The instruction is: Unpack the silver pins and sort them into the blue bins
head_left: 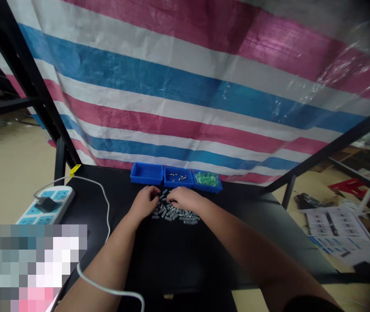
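Observation:
A pile of small grey cylindrical pieces lies on the black table. At the pile's left edge is my left hand, its fingers curled inward. My right hand reaches over the back right of the pile with its fingertips pinched together and pointing down to the left. Whatever either hand holds is too small or too hidden to make out. Just behind the hands stand three blue bins in a row: a bare left bin, a middle bin with a few small metal parts, and a right bin containing green pieces.
A white power strip with a black plug sits on the left, and its pale cable crosses the table. A striped tarp hangs behind the bins. Black frame posts stand at the sides. The lower left is pixelated.

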Demonstrator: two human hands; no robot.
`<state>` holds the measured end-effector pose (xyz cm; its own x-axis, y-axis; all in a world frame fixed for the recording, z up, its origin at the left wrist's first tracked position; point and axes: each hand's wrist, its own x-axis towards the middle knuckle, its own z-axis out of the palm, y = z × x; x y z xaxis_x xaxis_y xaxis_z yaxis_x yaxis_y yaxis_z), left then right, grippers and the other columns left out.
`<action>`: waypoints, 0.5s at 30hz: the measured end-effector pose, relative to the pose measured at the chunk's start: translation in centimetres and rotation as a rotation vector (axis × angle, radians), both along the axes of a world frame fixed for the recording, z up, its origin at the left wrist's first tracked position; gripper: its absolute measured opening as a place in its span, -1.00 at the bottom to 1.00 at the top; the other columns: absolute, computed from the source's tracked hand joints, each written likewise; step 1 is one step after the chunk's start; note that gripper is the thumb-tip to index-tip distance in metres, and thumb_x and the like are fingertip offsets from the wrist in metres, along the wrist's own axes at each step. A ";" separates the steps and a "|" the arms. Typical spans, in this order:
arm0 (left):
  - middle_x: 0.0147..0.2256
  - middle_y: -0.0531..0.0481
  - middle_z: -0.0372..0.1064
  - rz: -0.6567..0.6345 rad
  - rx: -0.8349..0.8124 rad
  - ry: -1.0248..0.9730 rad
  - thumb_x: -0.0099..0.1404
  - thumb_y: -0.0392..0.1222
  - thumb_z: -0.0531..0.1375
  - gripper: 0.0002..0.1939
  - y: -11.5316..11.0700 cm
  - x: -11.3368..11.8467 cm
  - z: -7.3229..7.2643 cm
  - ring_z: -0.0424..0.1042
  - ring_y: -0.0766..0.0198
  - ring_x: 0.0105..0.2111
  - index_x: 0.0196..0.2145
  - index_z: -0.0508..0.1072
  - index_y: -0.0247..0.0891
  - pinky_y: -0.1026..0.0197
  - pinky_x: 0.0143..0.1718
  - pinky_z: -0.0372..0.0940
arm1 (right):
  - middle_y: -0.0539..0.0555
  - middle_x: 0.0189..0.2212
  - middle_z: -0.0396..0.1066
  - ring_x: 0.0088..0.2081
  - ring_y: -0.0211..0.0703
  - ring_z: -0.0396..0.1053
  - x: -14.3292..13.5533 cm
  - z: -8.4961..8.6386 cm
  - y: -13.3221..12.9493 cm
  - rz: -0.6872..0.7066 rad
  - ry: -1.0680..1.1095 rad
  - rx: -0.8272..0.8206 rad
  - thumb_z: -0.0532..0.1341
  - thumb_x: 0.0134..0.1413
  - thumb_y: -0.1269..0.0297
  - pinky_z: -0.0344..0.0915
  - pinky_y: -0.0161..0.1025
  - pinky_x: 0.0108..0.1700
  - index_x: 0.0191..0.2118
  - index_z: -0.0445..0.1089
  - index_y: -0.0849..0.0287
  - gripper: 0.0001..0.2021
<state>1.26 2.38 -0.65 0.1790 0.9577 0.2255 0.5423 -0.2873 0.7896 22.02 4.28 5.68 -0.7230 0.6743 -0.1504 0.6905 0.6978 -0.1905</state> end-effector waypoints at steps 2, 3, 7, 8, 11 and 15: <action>-0.27 -0.05 0.44 -0.010 -0.007 0.003 0.17 -0.33 0.16 -0.76 0.0 0.0 0.0 0.43 0.21 -0.27 -0.19 0.51 -0.24 0.20 -0.24 0.28 | 0.01 -0.29 0.53 -0.28 -0.17 0.43 -0.1 -0.1 0.4 0.014 -0.018 -0.010 0.30 0.03 0.43 0.17 -0.33 -0.28 -0.19 0.57 0.04 -0.78; -0.27 -0.05 0.44 -0.016 -0.011 0.004 0.17 -0.33 0.16 -0.76 0.0 0.0 0.0 0.43 0.21 -0.27 -0.19 0.51 -0.24 0.20 -0.24 0.28 | 0.01 -0.30 0.53 -0.29 -0.18 0.43 -0.2 0.0 0.6 0.024 -0.034 -0.018 0.31 0.02 0.42 0.16 -0.33 -0.28 -0.19 0.57 0.04 -0.78; -0.27 -0.04 0.45 -0.033 -0.022 0.003 0.17 -0.36 0.15 -0.74 -0.1 0.0 0.2 0.43 0.22 -0.27 -0.18 0.51 -0.24 0.20 -0.22 0.28 | 0.00 -0.30 0.52 -0.32 -0.19 0.40 -0.8 0.5 0.9 0.055 -0.110 -0.054 0.33 -0.01 0.40 0.13 -0.34 -0.33 -0.19 0.57 0.03 -0.77; -0.27 -0.04 0.45 -0.035 -0.025 0.003 0.16 -0.36 0.15 -0.74 -0.2 0.0 0.3 0.43 0.22 -0.28 -0.18 0.50 -0.24 0.20 -0.23 0.28 | 0.00 -0.31 0.51 -0.33 -0.20 0.39 -1.0 0.6 0.8 0.059 -0.122 -0.059 0.34 -0.02 0.40 0.12 -0.34 -0.35 -0.20 0.57 0.03 -0.78; -0.29 -0.02 0.44 -0.038 -0.039 0.002 0.14 -0.39 0.15 -0.72 -0.2 0.1 0.4 0.41 0.25 -0.32 -0.19 0.50 -0.25 0.22 -0.25 0.27 | -0.01 -0.34 0.49 -0.37 -0.22 0.36 -1.1 0.6 0.6 0.061 -0.121 -0.067 0.34 -0.04 0.40 0.10 -0.35 -0.38 -0.25 0.57 0.03 -0.81; -0.30 -0.02 0.43 -0.035 -0.042 -0.007 0.12 -0.41 0.14 -0.71 -0.3 0.1 0.6 0.40 0.25 -0.32 -0.19 0.50 -0.25 0.22 -0.25 0.27 | -0.03 -0.40 0.47 -0.38 -0.25 0.36 -0.2 0.4 1.2 0.054 -0.013 -0.084 0.33 -0.07 0.44 0.13 -0.37 -0.36 -0.28 0.55 0.07 -0.82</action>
<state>1.34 2.11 -0.10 0.2115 0.9594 0.1867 0.5270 -0.2728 0.8049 21.82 5.45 6.09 -0.7555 0.6191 -0.2144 0.6551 0.7158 -0.2418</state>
